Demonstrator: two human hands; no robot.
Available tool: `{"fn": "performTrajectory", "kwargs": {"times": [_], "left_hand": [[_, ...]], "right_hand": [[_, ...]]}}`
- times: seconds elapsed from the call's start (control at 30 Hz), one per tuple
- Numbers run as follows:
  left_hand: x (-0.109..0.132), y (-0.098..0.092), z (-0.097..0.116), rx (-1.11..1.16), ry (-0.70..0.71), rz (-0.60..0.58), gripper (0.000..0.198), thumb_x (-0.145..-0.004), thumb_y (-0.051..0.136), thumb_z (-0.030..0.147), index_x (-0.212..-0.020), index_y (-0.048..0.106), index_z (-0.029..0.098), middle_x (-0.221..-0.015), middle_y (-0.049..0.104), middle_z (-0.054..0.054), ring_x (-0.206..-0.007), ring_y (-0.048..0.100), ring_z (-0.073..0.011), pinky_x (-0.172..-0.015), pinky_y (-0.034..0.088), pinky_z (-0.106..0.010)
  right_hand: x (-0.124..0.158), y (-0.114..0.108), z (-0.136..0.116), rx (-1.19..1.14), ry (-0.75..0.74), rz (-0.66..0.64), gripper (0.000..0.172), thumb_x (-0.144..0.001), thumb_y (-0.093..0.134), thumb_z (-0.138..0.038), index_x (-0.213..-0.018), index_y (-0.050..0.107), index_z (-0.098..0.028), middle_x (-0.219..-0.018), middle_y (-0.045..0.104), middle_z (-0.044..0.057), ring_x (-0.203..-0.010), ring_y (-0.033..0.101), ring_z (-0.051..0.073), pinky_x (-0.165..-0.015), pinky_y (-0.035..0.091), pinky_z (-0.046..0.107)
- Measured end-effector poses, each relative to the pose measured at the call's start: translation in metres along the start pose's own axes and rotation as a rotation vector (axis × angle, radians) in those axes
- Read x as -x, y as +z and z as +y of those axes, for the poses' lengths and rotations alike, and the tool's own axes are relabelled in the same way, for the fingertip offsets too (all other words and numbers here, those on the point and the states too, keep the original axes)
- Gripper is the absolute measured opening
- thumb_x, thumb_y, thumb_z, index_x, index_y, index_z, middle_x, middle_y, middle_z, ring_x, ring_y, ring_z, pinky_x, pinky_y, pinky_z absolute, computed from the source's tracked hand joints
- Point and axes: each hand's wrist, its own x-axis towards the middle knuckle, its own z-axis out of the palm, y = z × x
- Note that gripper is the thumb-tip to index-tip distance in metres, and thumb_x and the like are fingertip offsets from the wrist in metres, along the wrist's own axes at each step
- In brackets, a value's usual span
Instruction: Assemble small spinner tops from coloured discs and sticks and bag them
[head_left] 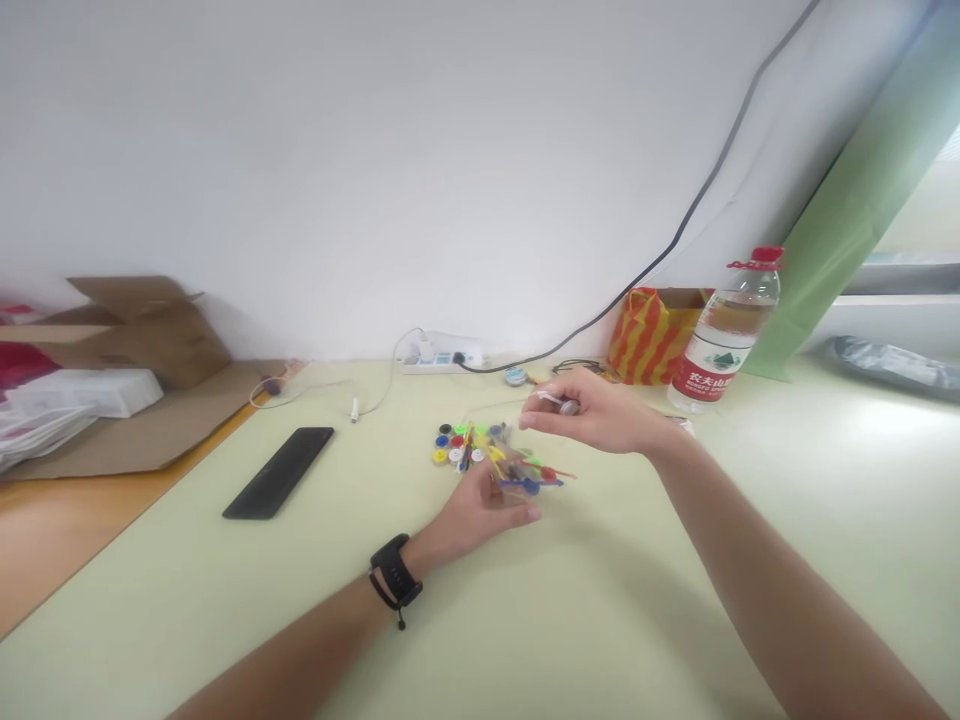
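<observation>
My left hand (476, 512), with a black watch (395, 572) on its wrist, rests low at a jumble of small coloured plastic pieces with thin stems (529, 478). Its thumb is stretched out away from the fingers, whose tips are partly hidden by the pieces. Above and to the right, my right hand (589, 412) is closed in a pinch on a small piece with a white stem and a grey round end (568, 408). Just left of the jumble, several small round discs (456, 441) in black, blue, red, yellow and white lie close together on the pale green table.
A flat black object (279, 473) lies at the left. Behind are a power strip (441, 355) and a white cable end (355, 410). A water bottle (724, 335) and a red-yellow bag (651, 335) stand back right; an open cardboard box (150, 325) is far left.
</observation>
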Motion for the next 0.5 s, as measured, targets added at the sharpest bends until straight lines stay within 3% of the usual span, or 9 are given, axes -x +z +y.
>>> {"fn": "performTrajectory", "kwargs": {"times": [0.1, 0.2, 0.27, 0.33, 0.4, 0.5], "left_hand": [[0.001, 0.005, 0.007, -0.072, 0.015, 0.017, 0.033, -0.087, 0.079, 0.041, -0.111, 0.072, 0.019, -0.118, 0.074, -0.012, -0.115, 0.069, -0.0292, -0.103, 0.053, -0.044], [0.000, 0.005, 0.008, -0.068, 0.001, 0.083, 0.034, -0.087, 0.078, 0.043, -0.111, 0.072, 0.020, -0.117, 0.075, -0.011, -0.112, 0.070, -0.0293, -0.101, 0.054, -0.045], [0.001, 0.005, 0.007, -0.076, -0.024, 0.083, 0.037, -0.086, 0.079, 0.044, -0.114, 0.072, 0.021, -0.118, 0.075, -0.010, -0.113, 0.069, -0.0293, -0.101, 0.054, -0.044], [0.002, 0.006, 0.006, -0.119, -0.014, 0.054, 0.034, -0.086, 0.079, 0.044, -0.113, 0.075, 0.023, -0.120, 0.075, -0.008, -0.115, 0.068, -0.0286, -0.102, 0.054, -0.042], [0.004, 0.008, 0.006, -0.177, 0.003, 0.031, 0.030, -0.088, 0.076, 0.045, -0.111, 0.078, 0.026, -0.120, 0.075, -0.007, -0.116, 0.067, -0.0281, -0.102, 0.054, -0.040], [0.007, 0.008, 0.008, -0.199, -0.058, 0.009, 0.032, -0.086, 0.077, 0.047, -0.111, 0.078, 0.026, -0.114, 0.077, -0.007, -0.105, 0.071, -0.0270, -0.091, 0.058, -0.039]], "right_hand": [[-0.001, 0.000, -0.003, 0.013, -0.013, 0.033, 0.038, -0.091, 0.065, -0.056, -0.090, 0.073, -0.019, -0.065, 0.046, -0.004, -0.059, 0.036, 0.012, -0.055, 0.032, 0.026], [-0.002, -0.001, -0.005, 0.032, -0.017, 0.262, 0.035, -0.089, 0.069, -0.055, -0.100, 0.071, -0.021, -0.066, 0.043, -0.004, -0.060, 0.036, 0.012, -0.055, 0.033, 0.026], [-0.001, -0.002, -0.008, 0.046, -0.025, 0.376, 0.035, -0.090, 0.067, -0.055, -0.100, 0.070, -0.021, -0.069, 0.049, -0.002, -0.062, 0.040, 0.014, -0.055, 0.034, 0.026], [0.001, -0.003, -0.013, 0.060, -0.048, 0.366, 0.032, -0.093, 0.065, -0.053, -0.096, 0.071, -0.021, -0.076, 0.059, 0.002, -0.067, 0.047, 0.015, -0.056, 0.036, 0.027], [0.004, -0.003, -0.019, 0.078, -0.073, 0.276, 0.030, -0.094, 0.063, -0.048, -0.091, 0.072, -0.020, -0.084, 0.067, 0.004, -0.071, 0.052, 0.016, -0.058, 0.037, 0.027], [0.008, -0.001, -0.028, 0.128, -0.098, 0.187, 0.027, -0.096, 0.061, -0.042, -0.087, 0.074, -0.021, -0.084, 0.071, 0.004, -0.070, 0.054, 0.016, -0.058, 0.037, 0.028]]}}
